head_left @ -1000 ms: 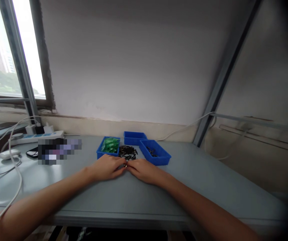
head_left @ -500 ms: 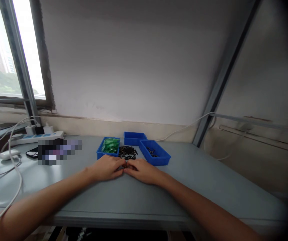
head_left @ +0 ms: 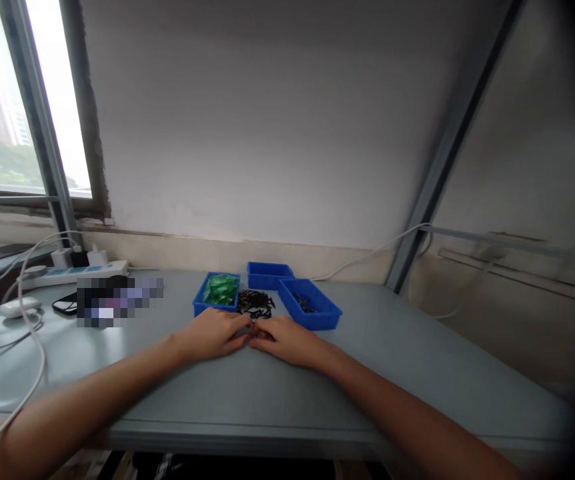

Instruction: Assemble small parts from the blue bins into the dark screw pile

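Note:
My left hand (head_left: 217, 332) and my right hand (head_left: 281, 339) meet fingertip to fingertip low over the grey table (head_left: 247, 400). Both are closed in a pinch; whatever sits between the fingers is too small and hidden to name. Just beyond them lies a loose pile of small dark screw-like pieces (head_left: 256, 301). A blue tray (head_left: 216, 309) holding green plastic packets (head_left: 221, 290) stands beyond my left hand. Beyond my right hand, another blue tray (head_left: 321, 323) contains some small dark metallic pieces (head_left: 303, 303).
A third blue tray (head_left: 270, 270) stands at the back near the wall. On the left are a white power strip (head_left: 80, 272) with plugs, a white charger (head_left: 19, 307) and a blurred-out item (head_left: 120, 301). A white cable (head_left: 42, 363) crosses above my left forearm.
Both hands stay in nearly the same place. The fingertips have shifted only slightly against each other; the trays and the pile have not moved.

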Available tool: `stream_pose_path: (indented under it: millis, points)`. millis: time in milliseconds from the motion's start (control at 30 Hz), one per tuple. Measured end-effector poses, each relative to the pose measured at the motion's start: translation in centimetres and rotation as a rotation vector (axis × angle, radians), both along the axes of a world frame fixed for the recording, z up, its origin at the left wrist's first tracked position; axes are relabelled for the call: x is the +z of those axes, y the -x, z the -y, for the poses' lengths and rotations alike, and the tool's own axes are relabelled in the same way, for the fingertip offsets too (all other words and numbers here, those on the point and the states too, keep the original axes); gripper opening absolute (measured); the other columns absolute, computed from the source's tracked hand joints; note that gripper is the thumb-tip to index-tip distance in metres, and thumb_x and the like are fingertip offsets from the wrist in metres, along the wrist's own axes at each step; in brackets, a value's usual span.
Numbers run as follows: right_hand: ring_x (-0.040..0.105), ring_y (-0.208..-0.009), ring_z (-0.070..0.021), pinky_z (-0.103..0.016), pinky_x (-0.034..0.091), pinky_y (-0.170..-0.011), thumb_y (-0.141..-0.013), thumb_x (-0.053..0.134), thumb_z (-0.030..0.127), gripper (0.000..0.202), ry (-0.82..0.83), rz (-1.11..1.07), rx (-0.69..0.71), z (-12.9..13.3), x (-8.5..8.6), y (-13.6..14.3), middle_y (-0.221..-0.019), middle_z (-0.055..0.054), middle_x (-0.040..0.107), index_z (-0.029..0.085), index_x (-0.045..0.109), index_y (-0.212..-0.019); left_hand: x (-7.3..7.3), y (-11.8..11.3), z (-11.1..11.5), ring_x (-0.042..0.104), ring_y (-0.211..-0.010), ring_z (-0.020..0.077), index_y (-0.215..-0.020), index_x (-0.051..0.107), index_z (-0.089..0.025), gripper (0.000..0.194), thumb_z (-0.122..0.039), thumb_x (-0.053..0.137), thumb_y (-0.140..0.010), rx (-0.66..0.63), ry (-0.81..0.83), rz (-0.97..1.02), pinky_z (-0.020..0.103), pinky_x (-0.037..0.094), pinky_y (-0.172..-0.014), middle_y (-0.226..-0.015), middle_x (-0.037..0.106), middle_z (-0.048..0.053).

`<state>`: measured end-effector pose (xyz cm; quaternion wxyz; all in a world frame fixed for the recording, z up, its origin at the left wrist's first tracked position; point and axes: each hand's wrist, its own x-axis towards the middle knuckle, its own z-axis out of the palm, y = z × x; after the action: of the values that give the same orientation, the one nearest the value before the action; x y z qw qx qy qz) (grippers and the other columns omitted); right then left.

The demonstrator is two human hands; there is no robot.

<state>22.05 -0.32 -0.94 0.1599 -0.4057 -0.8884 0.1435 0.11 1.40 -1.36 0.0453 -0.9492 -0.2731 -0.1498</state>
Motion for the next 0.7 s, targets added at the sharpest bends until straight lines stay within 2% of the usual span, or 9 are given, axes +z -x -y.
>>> stream_pose_path:
  millis: [200, 533, 700]
  points:
    - [0.059, -0.072, -0.0174, -0.028, 0.038, -0.063, -0.093, 0.067, 0.028, 0.016, -0.019, 0.051, -0.010, 0.06, 0.17, 0.20, -0.078, -0.002, 0.068, 0.018, 0.065, -0.082, -0.32, 0.14, -0.24, 0.068, -0.074, 0.0198, -0.095, 0.064, -0.019, 0.016, -0.024, 0.050, -0.099, -0.096, -0.009, -0.014, 0.028, 0.047, -0.063, -0.087, 0.072, 0.005]
    - [0.057, -0.069, -0.0160, -0.027, 0.034, -0.060, -0.095, 0.064, 0.027, 0.020, -0.043, 0.082, 0.021, 0.32, 0.50, 0.26, -0.076, -0.002, 0.065, 0.018, 0.061, -0.078, 0.09, 0.16, 0.02, 0.066, -0.072, 0.0195, -0.091, 0.065, -0.019, 0.022, -0.024, 0.047, -0.102, -0.104, -0.018, -0.053, 0.028, 0.046, -0.061, -0.083, 0.069, 0.005]
    - [0.056, -0.068, -0.0154, -0.027, 0.035, -0.060, -0.094, 0.063, 0.025, 0.016, -0.021, 0.024, 0.024, 0.30, 0.49, 0.05, -0.075, -0.001, 0.065, 0.018, 0.060, -0.080, 0.23, 0.12, 0.09, 0.067, -0.073, 0.0195, -0.094, 0.064, -0.019, 0.021, -0.024, 0.046, -0.102, -0.086, -0.002, -0.057, 0.027, 0.047, -0.063, -0.085, 0.071, 0.005]
